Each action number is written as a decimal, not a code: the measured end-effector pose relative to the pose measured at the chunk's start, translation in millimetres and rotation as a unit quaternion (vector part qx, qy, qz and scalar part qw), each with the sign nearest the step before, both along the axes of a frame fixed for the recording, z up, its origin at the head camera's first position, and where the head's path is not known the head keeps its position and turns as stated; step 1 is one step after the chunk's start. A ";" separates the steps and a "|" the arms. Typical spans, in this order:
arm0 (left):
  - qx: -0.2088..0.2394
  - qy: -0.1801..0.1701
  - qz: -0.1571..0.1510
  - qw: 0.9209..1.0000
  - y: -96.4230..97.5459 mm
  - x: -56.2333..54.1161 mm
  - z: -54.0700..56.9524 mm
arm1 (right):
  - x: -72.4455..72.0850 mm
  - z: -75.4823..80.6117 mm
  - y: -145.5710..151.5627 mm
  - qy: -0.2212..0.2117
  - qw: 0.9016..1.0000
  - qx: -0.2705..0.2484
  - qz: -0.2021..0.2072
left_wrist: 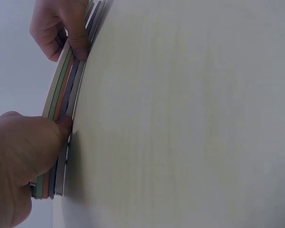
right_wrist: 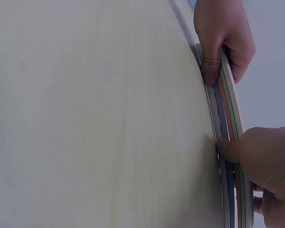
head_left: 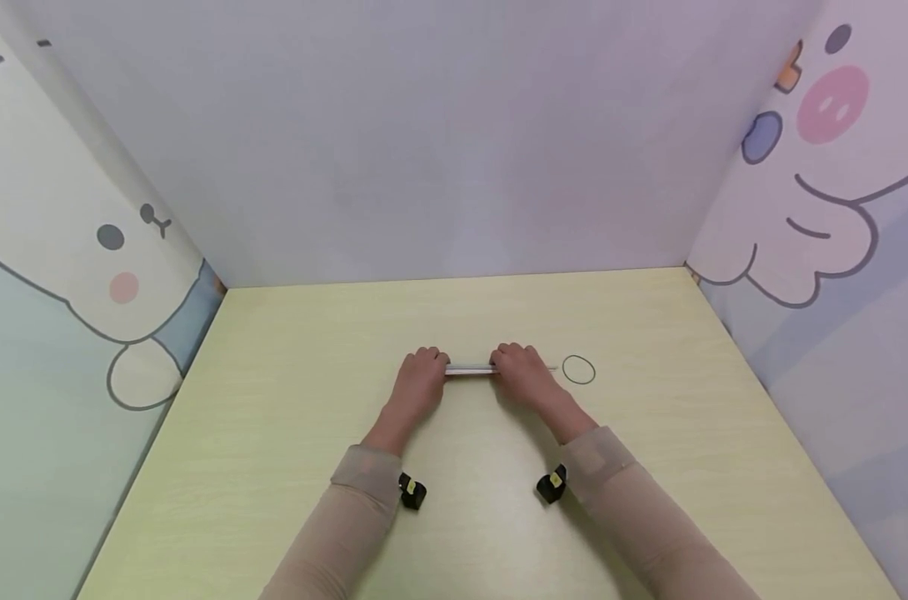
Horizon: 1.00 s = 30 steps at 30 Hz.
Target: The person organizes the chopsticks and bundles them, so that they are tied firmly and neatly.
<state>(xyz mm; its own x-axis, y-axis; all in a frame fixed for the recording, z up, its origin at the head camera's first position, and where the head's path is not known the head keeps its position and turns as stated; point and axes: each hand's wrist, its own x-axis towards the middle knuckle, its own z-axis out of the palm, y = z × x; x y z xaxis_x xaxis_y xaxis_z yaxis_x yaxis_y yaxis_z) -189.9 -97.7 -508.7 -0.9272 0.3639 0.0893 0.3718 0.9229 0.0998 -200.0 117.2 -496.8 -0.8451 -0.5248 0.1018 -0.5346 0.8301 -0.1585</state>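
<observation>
- Strips (head_left: 471, 369), five by my count (tan, green, orange, dark blue and grey), run side by side as one bundle between the two hands, with a thin tip poking out past the right one.
- Left hand (head_left: 421, 379) grasps the bundle toward its left end, thumb against the near side, fingers curled over the far side.
- Right hand (head_left: 525, 375) grasps it in much the same way, set apart from the left.
- Both arms reach forward and slant inward, backs of the hands up, two pale sleeves (head_left: 334, 533) ending behind the wrists.
- One thin dark loop (head_left: 578, 383) lies on the bench (head_left: 476, 467), to the right of the right hand.
- Two small black devices (head_left: 412, 493), one at each forearm's inner side, sit behind the hands.
</observation>
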 end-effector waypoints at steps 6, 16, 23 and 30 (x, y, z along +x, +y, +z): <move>-0.003 0.006 0.001 1.000 0.0 1.3 1.7 | 1.3 -1.7 0.0 0.020 1.000 0.002 -0.002; -0.021 0.050 -0.004 0.998 -4.7 3.4 -4.1 | 2.4 -1.5 -1.8 0.064 0.997 -0.035 -0.014; -0.040 0.148 0.002 0.988 -8.1 0.8 -2.0 | 2.6 6.3 -4.2 0.099 0.994 -0.034 -0.036; -0.004 0.253 0.025 0.967 -13.7 -3.6 6.1 | 3.5 13.2 -5.1 0.175 0.981 -0.068 -0.052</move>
<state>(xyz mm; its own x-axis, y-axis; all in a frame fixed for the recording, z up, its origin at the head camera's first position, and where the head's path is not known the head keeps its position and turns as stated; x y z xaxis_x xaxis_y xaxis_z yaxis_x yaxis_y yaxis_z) -193.6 -111.4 -502.6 -0.7824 0.3227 0.5326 0.3261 0.9409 -0.0910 -196.4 112.0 -483.6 -0.7943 -0.3989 0.4583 -0.4895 0.8669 -0.0939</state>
